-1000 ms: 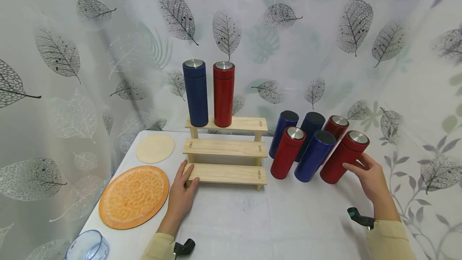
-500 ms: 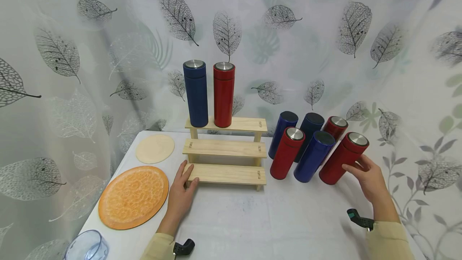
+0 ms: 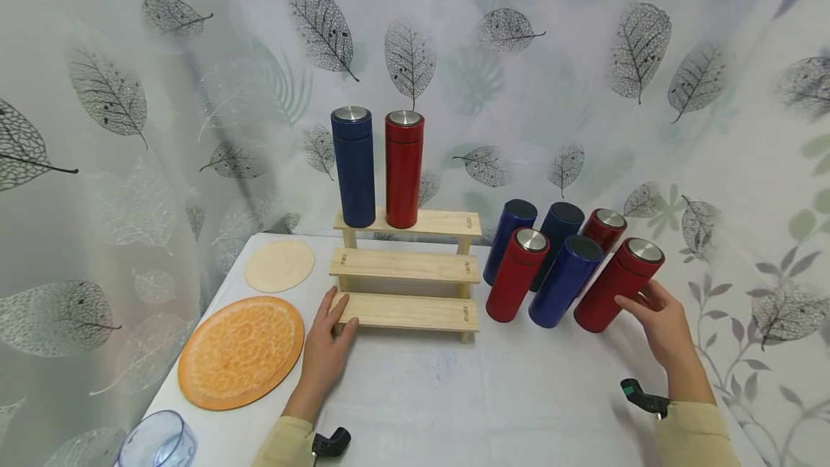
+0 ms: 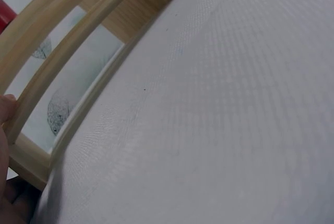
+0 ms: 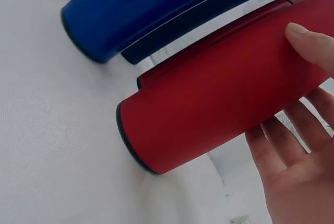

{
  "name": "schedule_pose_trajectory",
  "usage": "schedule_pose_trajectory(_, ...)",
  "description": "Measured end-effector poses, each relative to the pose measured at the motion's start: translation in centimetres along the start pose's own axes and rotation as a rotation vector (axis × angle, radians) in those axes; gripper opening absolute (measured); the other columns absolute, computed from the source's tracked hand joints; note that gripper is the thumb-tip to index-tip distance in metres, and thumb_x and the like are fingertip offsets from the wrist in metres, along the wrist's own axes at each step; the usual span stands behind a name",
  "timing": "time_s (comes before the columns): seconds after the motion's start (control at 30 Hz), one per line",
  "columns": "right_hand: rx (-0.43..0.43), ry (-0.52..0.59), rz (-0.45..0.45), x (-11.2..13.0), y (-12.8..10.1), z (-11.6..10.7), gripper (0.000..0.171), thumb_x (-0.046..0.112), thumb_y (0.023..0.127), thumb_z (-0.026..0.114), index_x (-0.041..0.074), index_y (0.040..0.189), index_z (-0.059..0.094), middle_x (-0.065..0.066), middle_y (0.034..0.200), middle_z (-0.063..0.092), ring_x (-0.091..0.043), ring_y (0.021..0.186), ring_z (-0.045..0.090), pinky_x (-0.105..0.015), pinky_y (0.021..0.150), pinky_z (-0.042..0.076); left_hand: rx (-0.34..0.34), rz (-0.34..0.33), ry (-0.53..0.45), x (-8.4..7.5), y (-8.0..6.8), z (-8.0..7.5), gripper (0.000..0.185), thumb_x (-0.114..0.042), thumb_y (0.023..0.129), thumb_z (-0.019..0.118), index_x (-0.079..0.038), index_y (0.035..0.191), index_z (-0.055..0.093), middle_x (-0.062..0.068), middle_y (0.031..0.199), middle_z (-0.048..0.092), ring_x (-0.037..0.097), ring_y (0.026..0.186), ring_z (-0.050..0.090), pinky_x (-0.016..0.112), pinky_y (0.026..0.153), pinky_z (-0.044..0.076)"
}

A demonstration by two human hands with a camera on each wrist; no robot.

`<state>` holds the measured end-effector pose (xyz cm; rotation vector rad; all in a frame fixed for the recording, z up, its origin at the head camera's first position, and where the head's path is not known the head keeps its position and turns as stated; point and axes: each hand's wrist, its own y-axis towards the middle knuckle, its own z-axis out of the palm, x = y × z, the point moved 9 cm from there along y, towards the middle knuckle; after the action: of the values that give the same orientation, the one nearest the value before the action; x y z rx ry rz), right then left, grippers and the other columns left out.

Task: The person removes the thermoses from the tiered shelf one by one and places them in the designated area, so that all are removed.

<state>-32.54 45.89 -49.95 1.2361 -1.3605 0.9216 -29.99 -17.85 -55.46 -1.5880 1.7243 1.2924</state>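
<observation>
My right hand [image 3: 655,319] holds the nearest red flask [image 3: 616,287], which stands on the table at the right. The thumb lies on its front and the fingers reach behind it. In the right wrist view the same red flask [image 5: 209,109] fills the frame, with the hand [image 5: 292,172] under it and the thumb tip on its side. My left hand [image 3: 324,352] lies flat on the table. Its fingers touch the left end of the lowest step of a three-step wooden rack [image 3: 405,312]. The left wrist view shows the rack [image 4: 68,78] close up.
A blue flask [image 3: 353,168] and a red flask [image 3: 403,171] stand on the rack's top step. Several more red and blue flasks [image 3: 564,279] cluster left of my right hand. An orange round mat [image 3: 241,352], a pale disc [image 3: 279,265] and a clear cup [image 3: 155,442] lie at the left.
</observation>
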Motion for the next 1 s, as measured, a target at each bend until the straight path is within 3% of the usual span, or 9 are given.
schedule_pose_trajectory(0.17, -0.036, -0.168, 0.005, -0.1, -0.1, -0.2, 0.077, 0.027, 0.106, 0.074, 0.023, 0.172, 0.034, 0.007, 0.161, 0.048, -0.013, 0.145, 0.044, -0.008, 0.099, 0.044, 0.009, -0.013, -0.004, -0.1, 0.0, 0.1, 0.056, -0.022, 0.108, 0.072, -0.007, 0.159, 0.056, 0.009, 0.176, 0.032, 0.03, 0.161, 0.028, 0.055, 0.125, 0.032)
schedule_pose_trajectory(0.3, -0.057, -0.267, 0.0, -0.3, -0.3, -0.5, 0.076, 0.032, 0.106, 0.074, 0.02, 0.172, 0.036, 0.014, 0.151, 0.054, -0.001, 0.131, 0.051, -0.009, 0.092, 0.047, 0.008, -0.014, -0.002, -0.2, 0.0, 0.0, 0.056, -0.022, 0.107, 0.072, -0.007, 0.159, 0.056, 0.008, 0.176, 0.032, 0.029, 0.161, 0.028, 0.055, 0.124, 0.033)
schedule_pose_trajectory(0.53, -0.072, -0.306, -0.032, -1.0, -1.0, -0.8, 0.076, 0.028, 0.106, 0.075, 0.004, 0.168, 0.039, 0.018, 0.139, 0.058, 0.012, 0.113, 0.055, -0.007, 0.086, 0.049, 0.005, -0.01, 0.006, -0.1, 0.0, 0.0, 0.056, -0.023, 0.108, 0.072, -0.008, 0.159, 0.056, 0.006, 0.176, 0.031, 0.03, 0.161, 0.028, 0.055, 0.124, 0.033)
schedule_pose_trajectory(0.77, -0.199, -0.377, -0.033, -0.5, -3.6, -0.3, 0.069, 0.031, 0.103, 0.079, 0.002, 0.159, 0.051, -0.004, 0.14, 0.067, 0.012, 0.107, 0.059, -0.005, 0.082, 0.049, 0.0, -0.008, 0.009, -0.1, 0.1, 0.1, 0.056, -0.022, 0.108, 0.072, -0.007, 0.159, 0.056, 0.008, 0.176, 0.031, 0.03, 0.162, 0.027, 0.055, 0.125, 0.031)
schedule_pose_trajectory(1.0, -0.323, -0.284, -0.1, 1.8, -5.8, 0.4, 0.055, 0.016, 0.101, 0.081, 0.004, 0.151, 0.062, 0.008, 0.128, 0.073, 0.008, 0.106, 0.066, -0.006, 0.086, 0.05, -0.002, -0.009, 0.018, 0.1, 0.1, 0.2, 0.056, -0.023, 0.108, 0.072, -0.009, 0.159, 0.056, 0.006, 0.176, 0.031, 0.03, 0.161, 0.027, 0.056, 0.125, 0.032)
